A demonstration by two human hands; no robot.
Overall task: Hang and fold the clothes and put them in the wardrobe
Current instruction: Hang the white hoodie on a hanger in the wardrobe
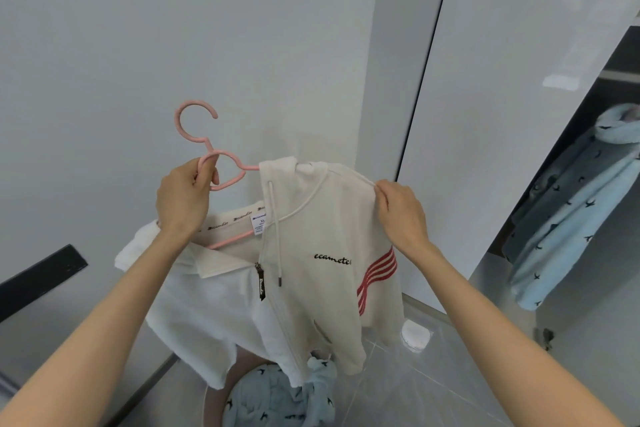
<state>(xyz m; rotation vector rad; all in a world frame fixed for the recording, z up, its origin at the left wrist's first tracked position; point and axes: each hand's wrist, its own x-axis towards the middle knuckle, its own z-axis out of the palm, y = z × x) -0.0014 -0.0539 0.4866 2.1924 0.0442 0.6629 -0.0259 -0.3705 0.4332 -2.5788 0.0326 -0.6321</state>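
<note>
A cream zip-up hoodie (322,284) with red stripes and black lettering hangs half on a pink hanger (207,149). My left hand (183,198) grips the hanger at the loop under its hook. Its right arm is inside the hoodie's shoulder, and the lower bar shows pink near the neck label. My right hand (398,208) pinches the hoodie's right shoulder seam. The left side of the hoodie droops off the hanger. The wardrobe (616,87) stands open at the right.
A light blue garment with dark bird prints (568,211) hangs inside the wardrobe. Below me a pinkish basket (249,360) holds more blue printed clothing (273,399). Glossy white wardrobe doors fill the background. A round white object (415,334) lies on the tiled floor.
</note>
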